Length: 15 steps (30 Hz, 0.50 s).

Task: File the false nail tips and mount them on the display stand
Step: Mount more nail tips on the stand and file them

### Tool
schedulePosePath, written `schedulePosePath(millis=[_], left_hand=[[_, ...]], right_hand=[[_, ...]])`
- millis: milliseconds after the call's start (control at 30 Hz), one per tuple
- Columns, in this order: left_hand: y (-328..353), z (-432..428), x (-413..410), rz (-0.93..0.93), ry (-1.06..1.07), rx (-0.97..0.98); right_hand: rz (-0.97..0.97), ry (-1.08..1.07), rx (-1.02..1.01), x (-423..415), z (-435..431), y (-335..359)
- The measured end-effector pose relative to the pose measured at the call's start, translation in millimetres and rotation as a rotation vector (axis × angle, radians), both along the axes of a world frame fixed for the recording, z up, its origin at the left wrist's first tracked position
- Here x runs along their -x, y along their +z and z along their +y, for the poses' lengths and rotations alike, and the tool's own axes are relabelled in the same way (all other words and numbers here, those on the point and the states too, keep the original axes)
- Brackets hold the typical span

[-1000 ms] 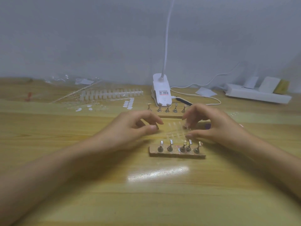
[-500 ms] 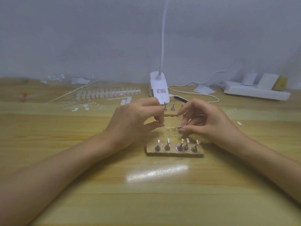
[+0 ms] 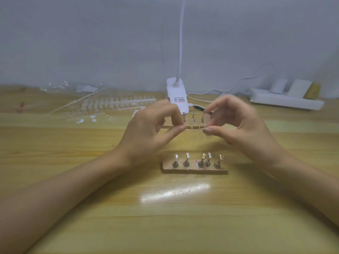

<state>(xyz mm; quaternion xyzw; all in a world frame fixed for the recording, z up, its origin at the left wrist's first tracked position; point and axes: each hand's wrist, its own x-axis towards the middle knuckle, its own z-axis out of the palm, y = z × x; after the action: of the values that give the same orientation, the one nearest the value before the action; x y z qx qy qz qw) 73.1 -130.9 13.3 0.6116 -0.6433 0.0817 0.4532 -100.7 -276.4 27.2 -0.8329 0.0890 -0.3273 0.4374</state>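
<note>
White clip-on desk lamp (image 3: pixel 177 96) at the back of a wooden table (image 3: pixel 165 226), gooseneck rising out of view, white cable (image 3: pixel 245 78) running right, white power strip (image 3: pixel 286 103) with plugs, crumpled clear plastic bag (image 3: pixel 58 86) far left, grey wall (image 3: pixel 110 43) behind

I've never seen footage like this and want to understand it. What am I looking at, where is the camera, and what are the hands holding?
No machine here: these are a person's two bare hands, filmed by one camera worn on the head, looking forward and down. The left hand and the right hand each pinch one end of a thin clear strip, probably nail tips, though too faint to be sure. Nearer the camera, on the wooden table, sits a small stand with five metal pegs. Farther back lie rows of nail tips, a white lamp and a power strip.
</note>
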Motion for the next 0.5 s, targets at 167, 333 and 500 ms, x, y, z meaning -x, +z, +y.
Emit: schedulePosePath(millis=[167, 333, 500], left_hand=[[0, -4, 3, 0.916, -0.163, -0.256], [-3, -1, -3, 0.905, -0.206, -0.24], [-7, 0, -4, 0.89, -0.207, -0.221]], right_hand=[[-0.064, -0.118, 0.492, 2, -6, -4], [0.101, -0.102, 0.168, 2, -14, -9], [0.284, -0.196, 0.102, 8, -29, -4]])
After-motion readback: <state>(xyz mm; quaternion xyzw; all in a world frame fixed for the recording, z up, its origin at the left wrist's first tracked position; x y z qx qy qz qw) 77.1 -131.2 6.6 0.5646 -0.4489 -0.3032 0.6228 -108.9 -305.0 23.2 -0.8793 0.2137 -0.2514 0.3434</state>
